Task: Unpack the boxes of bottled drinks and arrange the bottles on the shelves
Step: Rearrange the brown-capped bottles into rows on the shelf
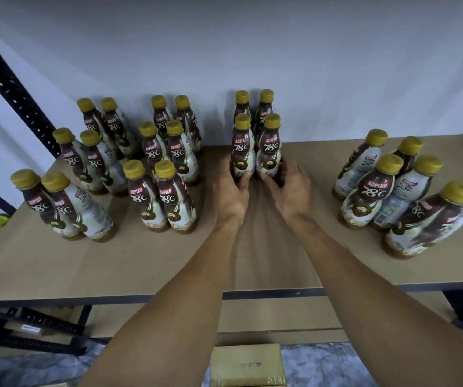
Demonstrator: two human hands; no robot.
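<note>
Brown and white coffee bottles with yellow caps stand in double rows on a tan shelf board (168,263). In the middle, my left hand (231,195) grips the base of the front-left bottle (242,148) and my right hand (290,188) grips the base of the front-right bottle (270,146). Both bottles stand upright on the board, side by side. Two more bottles (254,103) stand right behind them against the wall.
Several bottles in two double rows (90,163) fill the left of the shelf; a looser cluster (409,185) stands at the right. A black perforated upright (9,88) rises at left. A lower shelf and a cardboard box (248,364) lie below.
</note>
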